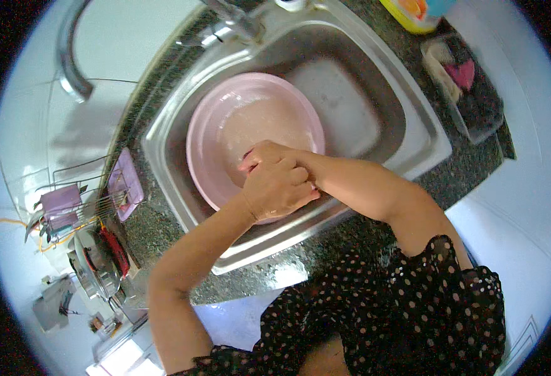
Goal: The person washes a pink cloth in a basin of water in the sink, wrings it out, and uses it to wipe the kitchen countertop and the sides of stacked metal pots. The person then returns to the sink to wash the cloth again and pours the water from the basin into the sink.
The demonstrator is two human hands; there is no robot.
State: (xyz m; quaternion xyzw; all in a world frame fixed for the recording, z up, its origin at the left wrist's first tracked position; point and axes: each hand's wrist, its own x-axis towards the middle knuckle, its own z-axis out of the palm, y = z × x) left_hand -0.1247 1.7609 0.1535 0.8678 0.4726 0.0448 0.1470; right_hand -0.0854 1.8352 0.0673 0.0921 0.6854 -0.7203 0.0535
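Observation:
My left hand [278, 190] and my right hand [271, 154] are pressed together with curled fingers above the near side of a round pink plastic basin [202, 176]. Skin looks wet on both. Whether anything lies between the palms is hidden. The basin stands in the left part of a stainless steel sink [393, 113], and pale, cloudy-looking contents cover its bottom.
A curved metal faucet [74, 84] rises at the upper left. On the granite counter [155, 211], a wire dish rack [94, 207] holds a purple tray [126, 185]. Metal pans [92, 263] stand left. A clear plastic container [484, 113] sits at the right.

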